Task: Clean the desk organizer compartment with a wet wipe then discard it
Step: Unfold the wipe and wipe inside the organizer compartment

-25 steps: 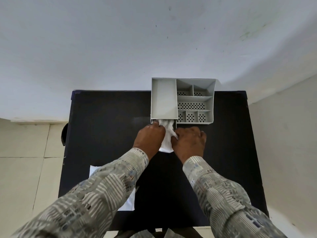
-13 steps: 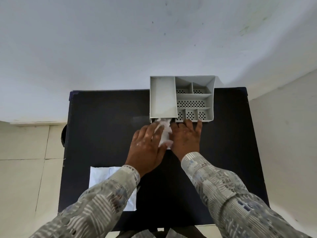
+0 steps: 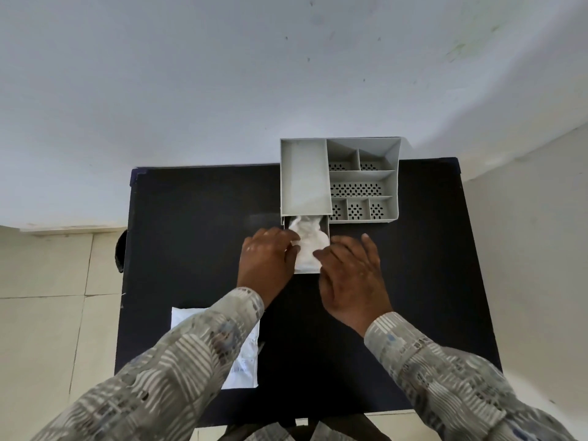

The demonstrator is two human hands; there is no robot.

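A grey desk organizer [image 3: 304, 173] stands at the back of the black table [image 3: 197, 243]. Its small drawer [image 3: 307, 271] is pulled out toward me from under the wide left compartment. A crumpled white wet wipe [image 3: 311, 241] lies in the drawer. My left hand [image 3: 267, 259] sits at the drawer's left side, its curled fingertips pinching the wipe's left edge. My right hand [image 3: 351, 275] rests at the drawer's right side with fingers spread and the thumb touching the wipe. The drawer floor is hidden under the wipe.
A white wipe packet [image 3: 245, 364] lies on the table's near left, partly under my left sleeve. The organizer's right half has several perforated small compartments [image 3: 356, 189]. A white wall rises behind the table; tiled floor lies to the left.
My hands have slid apart and back toward me, uncovering the wipe. More of the drawer shows in front of the organizer than before.
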